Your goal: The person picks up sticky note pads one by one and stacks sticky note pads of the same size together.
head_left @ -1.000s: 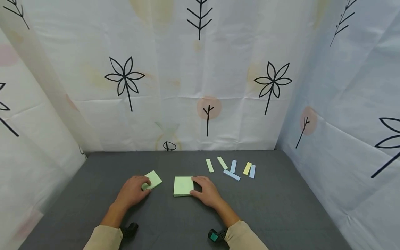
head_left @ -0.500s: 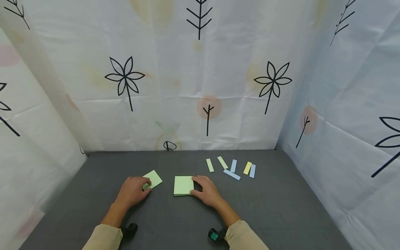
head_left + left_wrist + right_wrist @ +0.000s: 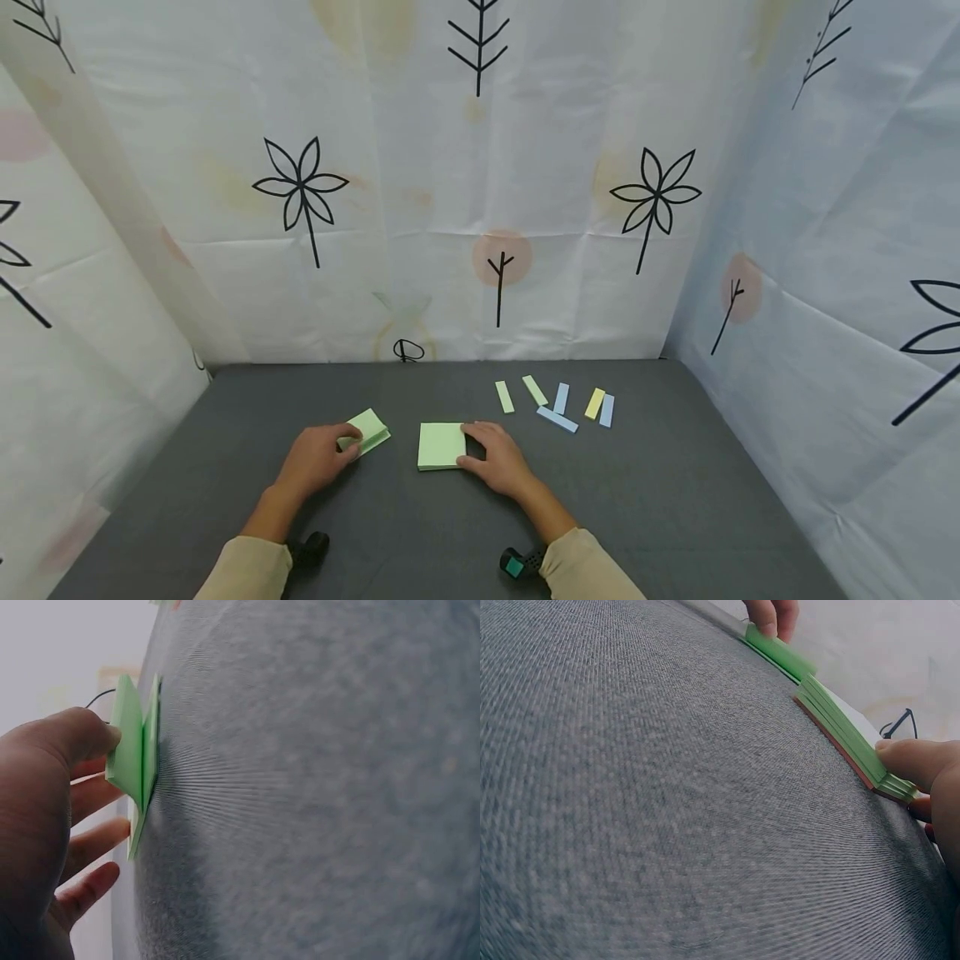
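Note:
At the left of the head view my left hand pinches the upper part of a light green sticky note pad. That part is tilted up from the part beneath, and a V-shaped gap shows between them in the left wrist view, where the pad is held between thumb and fingers. My right hand grips the right edge of a thicker square stack of green sticky notes lying flat on the table. Several layers of this stack show in the right wrist view, with a reddish-brown bottom layer.
Behind the right hand lie two narrow green strips, several blue strips and a yellow strip. The grey table ends at a white patterned cloth wall, with more cloth at both sides.
My left hand has lifted the near side of the left pad's upper part, so a gap now shows along its edge. My right hand and its stack stay in place.

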### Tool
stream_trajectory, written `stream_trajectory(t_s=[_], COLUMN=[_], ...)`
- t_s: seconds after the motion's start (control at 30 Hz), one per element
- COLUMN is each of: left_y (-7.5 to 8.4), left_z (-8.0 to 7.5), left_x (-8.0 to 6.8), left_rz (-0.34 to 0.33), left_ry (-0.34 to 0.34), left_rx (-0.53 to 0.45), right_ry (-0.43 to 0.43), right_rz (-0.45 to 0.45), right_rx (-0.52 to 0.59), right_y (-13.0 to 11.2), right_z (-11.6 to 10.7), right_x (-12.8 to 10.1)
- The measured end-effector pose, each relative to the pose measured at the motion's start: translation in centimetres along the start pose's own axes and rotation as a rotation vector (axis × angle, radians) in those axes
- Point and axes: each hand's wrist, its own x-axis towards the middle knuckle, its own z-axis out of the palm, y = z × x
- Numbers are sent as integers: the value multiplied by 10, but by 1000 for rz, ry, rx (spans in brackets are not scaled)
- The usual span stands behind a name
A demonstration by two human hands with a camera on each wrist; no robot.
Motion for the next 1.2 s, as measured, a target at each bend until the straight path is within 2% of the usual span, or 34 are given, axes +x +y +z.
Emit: stream_trajectory(t_s=[0.1,0.27,0.47,0.77,0.93,1.0,1.1,1.2], left_y=[-3,-5,-6,-5,-6,-7,-8,-7], left_z=[-2,-4,-6,-9,-9,-9,-9,-10], left_x=[0,0,1,2,2,1,-1,-3], left_rz=[-28,-19,-4,-20,-22,-28,-78,-148], left_ry=[-26,-46,-49,-83,-54,-17,28,21], left_rx=[-56,-118,-141,-185,-220,-200,-133,-65], right_ry=[-2,-2,-2,0,2,2,-3,-6], right_rz=[0,-2,0,3,1,-1,0,3], right_rx=[-3,-8,-10,-11,-14,-15,-14,-13], right_y=[0,0,1,1,1,1,0,-1], right_z=[-1,-1,-1,-1,-1,0,-1,-1], right_x=[0,0,0,0,0,0,0,-1])
